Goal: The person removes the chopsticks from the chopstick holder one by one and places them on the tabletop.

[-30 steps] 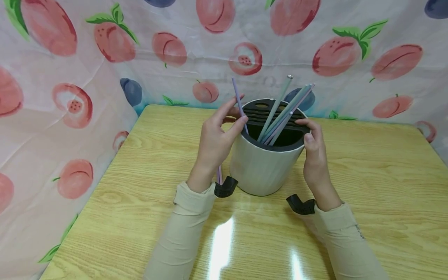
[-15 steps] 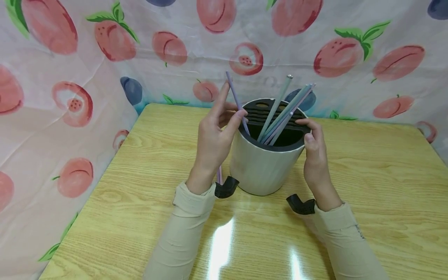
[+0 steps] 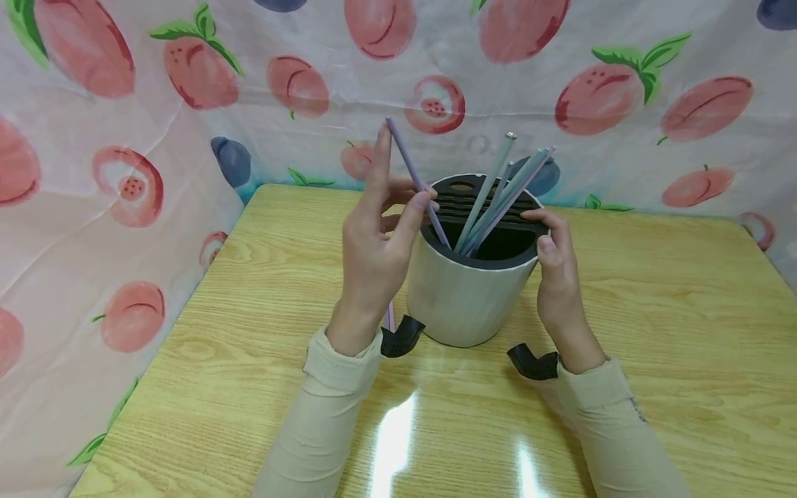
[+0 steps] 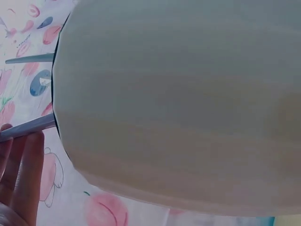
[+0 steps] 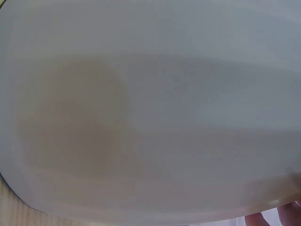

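A white round holder (image 3: 468, 304) with a black slotted top (image 3: 463, 197) stands on the table. My left hand (image 3: 376, 256) pinches a slim purple pencil (image 3: 405, 152) between thumb and fingers, its index finger extended along the upper end. The pencil leans left, its lower end inside the holder's front opening. In the left wrist view, the fingers (image 4: 28, 174) sit under the pencil (image 4: 30, 126) beside the rim. Several pastel green, blue and pink pencils (image 3: 495, 200) lean right in the same opening. My right hand (image 3: 560, 290) grips the holder's right rim with thumb and fingers.
Another pink-purple pencil (image 3: 389, 317) lies on the wooden table (image 3: 249, 332) left of the holder, partly hidden by my left wrist. A black camera mount (image 3: 401, 337) is on each wrist. Fruit-patterned cloth (image 3: 349, 90) hangs at the back and left.
My left hand has shifted left, tilting the purple pencil further left. The other pencils in the opening have shifted slightly. My right hand keeps its hold on the rim.
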Tool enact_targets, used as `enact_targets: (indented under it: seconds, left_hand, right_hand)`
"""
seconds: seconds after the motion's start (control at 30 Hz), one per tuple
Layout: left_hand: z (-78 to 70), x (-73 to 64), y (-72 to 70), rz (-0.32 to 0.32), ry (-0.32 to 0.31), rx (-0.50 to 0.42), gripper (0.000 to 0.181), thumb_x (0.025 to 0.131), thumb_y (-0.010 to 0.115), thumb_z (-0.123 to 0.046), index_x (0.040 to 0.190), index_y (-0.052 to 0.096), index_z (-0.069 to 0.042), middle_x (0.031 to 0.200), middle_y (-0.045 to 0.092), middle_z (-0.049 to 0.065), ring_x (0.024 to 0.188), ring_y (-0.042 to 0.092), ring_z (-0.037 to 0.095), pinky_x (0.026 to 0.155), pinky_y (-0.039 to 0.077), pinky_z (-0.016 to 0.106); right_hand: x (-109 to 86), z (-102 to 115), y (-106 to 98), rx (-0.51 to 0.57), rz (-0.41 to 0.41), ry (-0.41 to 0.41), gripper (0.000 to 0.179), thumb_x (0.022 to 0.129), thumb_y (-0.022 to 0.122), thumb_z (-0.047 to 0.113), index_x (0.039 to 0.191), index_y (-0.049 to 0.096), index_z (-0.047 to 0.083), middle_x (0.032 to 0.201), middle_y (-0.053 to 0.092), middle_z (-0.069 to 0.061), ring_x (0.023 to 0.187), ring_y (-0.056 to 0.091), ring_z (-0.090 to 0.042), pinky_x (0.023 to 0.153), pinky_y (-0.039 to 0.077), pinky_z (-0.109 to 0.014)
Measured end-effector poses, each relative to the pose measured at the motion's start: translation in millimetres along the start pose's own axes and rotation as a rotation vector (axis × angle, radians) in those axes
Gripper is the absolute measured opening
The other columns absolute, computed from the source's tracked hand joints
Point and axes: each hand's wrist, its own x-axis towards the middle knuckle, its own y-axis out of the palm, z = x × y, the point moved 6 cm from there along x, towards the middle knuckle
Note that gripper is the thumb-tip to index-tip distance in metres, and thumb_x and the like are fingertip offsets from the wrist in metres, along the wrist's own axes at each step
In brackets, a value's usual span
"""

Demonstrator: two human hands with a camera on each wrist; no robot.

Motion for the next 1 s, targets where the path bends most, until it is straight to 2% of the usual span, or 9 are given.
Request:
enact_targets:
  seconds: [0.17, 0.43, 0.6, 0.7, 0.77, 0.9, 1.0]
  left_hand:
    - [-4.7, 0.6, -1.9, -0.016, 0.011, -0.038, 0.059, 0.088, 0.053, -0.005, 0.137, 0.022, 0.006, 0.086, 0.059, 0.009, 0.074, 0.059, 0.018, 0.061, 0.053, 0.035]
    - [1.9, -0.1, -9.4, -0.041, -0.072, -0.152, 0.062, 0.089, 0.052, -0.004, 0.142, 0.02, -0.009, 0.091, 0.056, 0.01, 0.078, 0.059, 0.03, 0.067, 0.052, 0.038]
    - [-5.1, 2.2, -16.6, -0.071, -0.101, -0.244, 0.053, 0.088, 0.051, 0.002, 0.137, 0.032, -0.005, 0.092, 0.055, 0.015, 0.078, 0.058, 0.036, 0.067, 0.052, 0.043]
    - [-9.6, 3.9, -24.2, -0.107, -0.106, -0.305, 0.043, 0.088, 0.049, 0.006, 0.129, 0.04, 0.001, 0.091, 0.054, 0.017, 0.077, 0.058, 0.033, 0.068, 0.051, 0.046]
    - [-11.3, 4.3, -29.4, -0.14, -0.108, -0.325, 0.04, 0.088, 0.047, 0.007, 0.127, 0.042, 0.001, 0.091, 0.054, 0.016, 0.077, 0.059, 0.031, 0.068, 0.051, 0.047]
    - [-13.7, 4.9, -38.4, -0.216, -0.101, -0.343, 0.044, 0.088, 0.048, 0.006, 0.131, 0.041, -0.003, 0.088, 0.055, 0.015, 0.077, 0.058, 0.031, 0.068, 0.05, 0.047]
    - [-14.6, 5.2, -42.7, -0.257, -0.085, -0.355, 0.052, 0.088, 0.048, 0.006, 0.137, 0.033, -0.005, 0.088, 0.055, 0.017, 0.079, 0.057, 0.033, 0.067, 0.05, 0.048]
  right_hand:
    - [0.3, 0, 0, 0.025, 0.003, -0.004, 0.036, 0.093, 0.031, 0.025, 0.124, 0.043, 0.011, 0.131, 0.032, -0.009, 0.119, 0.029, -0.023, 0.098, 0.022, -0.031]
    - [-2.1, 1, 2, 0.024, 0.027, 0.005, 0.037, 0.092, 0.03, 0.026, 0.125, 0.041, 0.012, 0.133, 0.031, -0.008, 0.119, 0.029, -0.024, 0.098, 0.023, -0.034]
    - [-2.9, 0, 3, 0.021, 0.038, -0.002, 0.038, 0.093, 0.029, 0.026, 0.126, 0.041, 0.012, 0.133, 0.03, -0.008, 0.119, 0.029, -0.024, 0.098, 0.024, -0.034]
    - [-3.6, 0, 4, 0.008, 0.041, 0.001, 0.037, 0.093, 0.029, 0.026, 0.126, 0.041, 0.013, 0.134, 0.029, -0.008, 0.121, 0.028, -0.023, 0.1, 0.022, -0.037]
    - [-4.1, 0, 4, -0.013, 0.039, 0.004, 0.037, 0.093, 0.028, 0.026, 0.126, 0.041, 0.013, 0.135, 0.029, -0.007, 0.123, 0.027, -0.022, 0.101, 0.021, -0.039]
    - [-4.7, 0, 2, -0.032, 0.027, 0.005, 0.038, 0.093, 0.028, 0.026, 0.126, 0.041, 0.014, 0.135, 0.03, -0.007, 0.123, 0.028, -0.022, 0.101, 0.021, -0.037]
    - [-5.2, 0, 1, -0.018, 0.016, -0.001, 0.038, 0.093, 0.029, 0.026, 0.126, 0.042, 0.013, 0.134, 0.03, -0.008, 0.122, 0.028, -0.022, 0.1, 0.022, -0.033]
